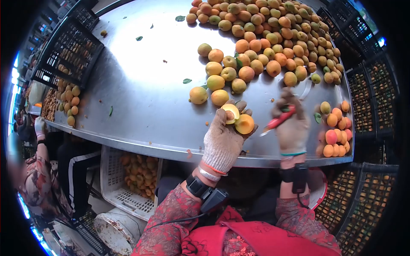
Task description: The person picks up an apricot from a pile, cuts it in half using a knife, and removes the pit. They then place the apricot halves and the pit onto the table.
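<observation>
Head view | left hand (pixel 223 141) gloved, fingers curled around split apricot (pixel 238 119) | right hand (pixel 292 126) fist clamped on red knife (pixel 278 120) | near edge of table (pixel 141 94)

Fruit pile (pixel 273 38) lies on the desk (pixel 141 85) at one o'clock; crates (pixel 68 47) at ten; basket (pixel 128 179) under the desk's near edge.

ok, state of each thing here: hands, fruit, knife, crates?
left hand: gloved, holds a split apricot, halves open
right hand: gloved, grips red-handled knife
apricot pile: whole, loose on metal table
white crate: partly filled
</observation>
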Demonstrator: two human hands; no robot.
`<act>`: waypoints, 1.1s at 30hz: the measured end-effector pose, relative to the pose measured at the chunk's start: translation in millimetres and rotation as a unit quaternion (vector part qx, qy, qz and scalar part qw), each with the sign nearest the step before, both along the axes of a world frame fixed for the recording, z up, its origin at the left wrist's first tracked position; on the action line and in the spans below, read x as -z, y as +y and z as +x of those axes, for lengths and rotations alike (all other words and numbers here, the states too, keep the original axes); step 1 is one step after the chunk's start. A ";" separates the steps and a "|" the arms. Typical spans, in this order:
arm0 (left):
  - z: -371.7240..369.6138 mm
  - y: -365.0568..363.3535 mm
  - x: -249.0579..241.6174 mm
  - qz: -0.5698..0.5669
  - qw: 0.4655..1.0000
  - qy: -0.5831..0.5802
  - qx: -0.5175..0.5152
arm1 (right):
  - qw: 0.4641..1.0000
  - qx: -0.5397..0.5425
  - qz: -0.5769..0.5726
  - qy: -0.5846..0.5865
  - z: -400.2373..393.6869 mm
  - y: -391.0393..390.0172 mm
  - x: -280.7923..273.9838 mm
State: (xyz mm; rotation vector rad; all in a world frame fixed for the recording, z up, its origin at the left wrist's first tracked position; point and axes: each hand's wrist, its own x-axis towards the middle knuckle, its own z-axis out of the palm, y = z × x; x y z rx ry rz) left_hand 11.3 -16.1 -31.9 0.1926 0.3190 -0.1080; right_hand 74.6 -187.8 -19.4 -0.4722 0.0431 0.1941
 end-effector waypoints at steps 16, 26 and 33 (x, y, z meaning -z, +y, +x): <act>-19.4 -8.9 -22.9 0.090 0.992 -0.070 0.051 | 0.902 0.234 -0.354 -0.083 -34.0 58.3 -55.9; -24.5 -15.5 -17.0 0.350 0.932 -0.063 0.068 | 0.869 0.240 -0.400 -0.165 -42.7 57.7 -44.2; -28.9 -19.3 -18.5 0.364 0.927 -0.051 0.070 | 0.874 0.246 -0.375 -0.187 -42.4 63.3 -46.3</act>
